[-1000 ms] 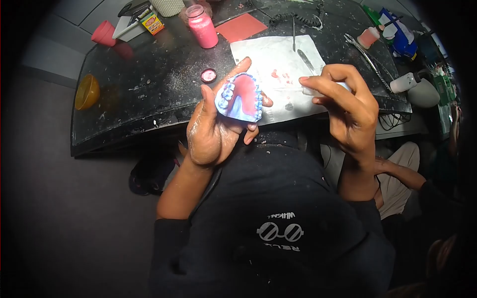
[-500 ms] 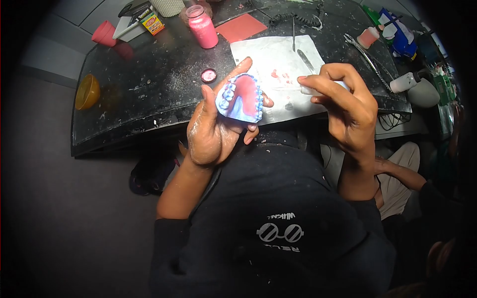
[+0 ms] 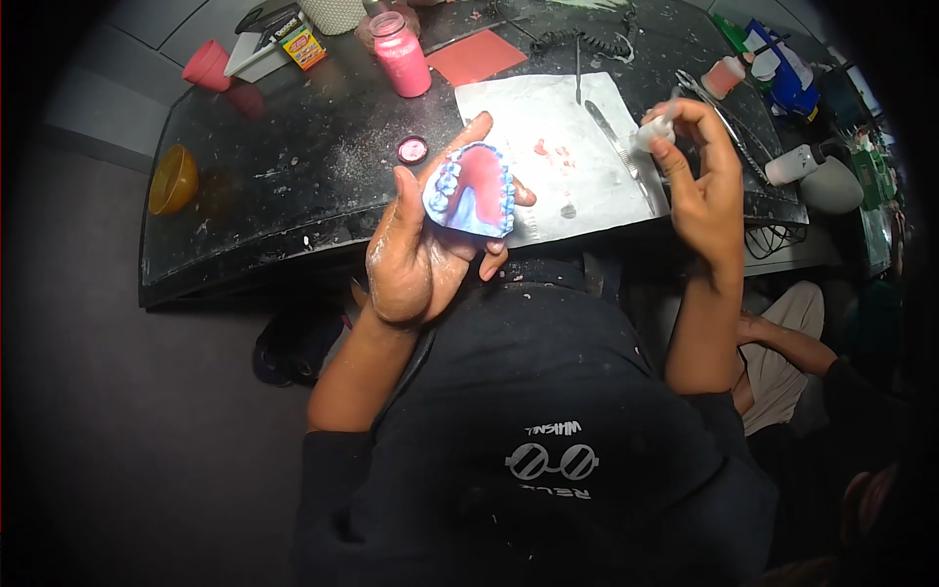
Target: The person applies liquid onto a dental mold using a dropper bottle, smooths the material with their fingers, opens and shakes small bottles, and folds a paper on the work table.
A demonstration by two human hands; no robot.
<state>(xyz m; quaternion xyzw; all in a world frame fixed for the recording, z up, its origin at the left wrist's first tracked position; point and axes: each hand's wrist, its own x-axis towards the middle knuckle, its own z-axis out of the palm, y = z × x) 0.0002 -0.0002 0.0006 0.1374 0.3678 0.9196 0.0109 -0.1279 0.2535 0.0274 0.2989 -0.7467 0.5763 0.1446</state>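
Observation:
A dental cast (image 3: 463,217) of bluish-white plaster rests in my left hand (image 3: 416,249), gripped between the thumb and the fingers. Pink material (image 3: 479,172) covers its palate and runs along the inside of the teeth. In my right hand (image 3: 696,166), thumb and fingers pinch a small white dropper bottle (image 3: 655,131), its narrow tip pointing up and to the right. That hand is over the right edge of a white paper sheet (image 3: 538,108), apart from the cast. A metal spatula or knife (image 3: 611,130) lies on the paper beside pink smears.
An uncapped jar of pink powder (image 3: 402,61) stands behind, with its lid (image 3: 412,150) nearer. A pink wax sheet (image 3: 476,56), an orange bowl (image 3: 173,180), a pink cup (image 3: 206,66) and a white bottle (image 3: 794,164) are on the black bench. Another person's arm (image 3: 787,338) shows at right.
My right hand has moved right and slightly up, away from the cast, and the bottle has turned tip-up. More of the knife on the paper shows. My left hand and the cast stay nearly still.

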